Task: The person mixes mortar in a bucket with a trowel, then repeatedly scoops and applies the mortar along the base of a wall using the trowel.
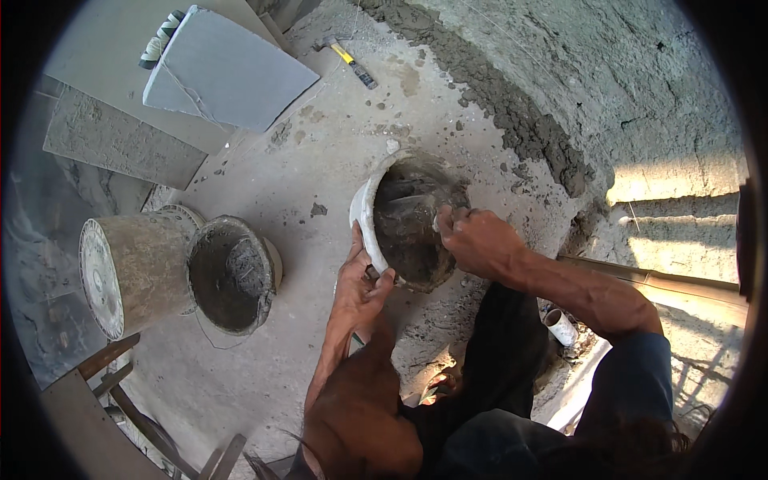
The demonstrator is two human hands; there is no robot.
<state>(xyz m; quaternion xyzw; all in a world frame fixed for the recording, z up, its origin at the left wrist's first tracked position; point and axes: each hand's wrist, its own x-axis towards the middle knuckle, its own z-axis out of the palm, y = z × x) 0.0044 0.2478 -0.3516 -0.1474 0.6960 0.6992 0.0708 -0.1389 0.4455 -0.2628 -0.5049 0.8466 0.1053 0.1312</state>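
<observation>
A tilted white bucket [360,210], crusted grey inside, is centred in front of me. My left hand [363,280] grips its near-left rim, thumb and fingers closed on it. My right hand [472,240] is at the bucket's right side, fingers curled over a small pale object at the opening; I cannot make out what it is. Wet grey mortar coats the bucket's inside [408,208].
At left, a bucket lies on its side [136,272] beside an upright mortar-smeared bucket [232,280]. Boards [224,72] and a yellow-handled hammer [350,64] lie farther back. Mortar [528,136] runs along the right wall. A wooden frame [96,384], plank [648,274] and white pipe [561,328] are nearby.
</observation>
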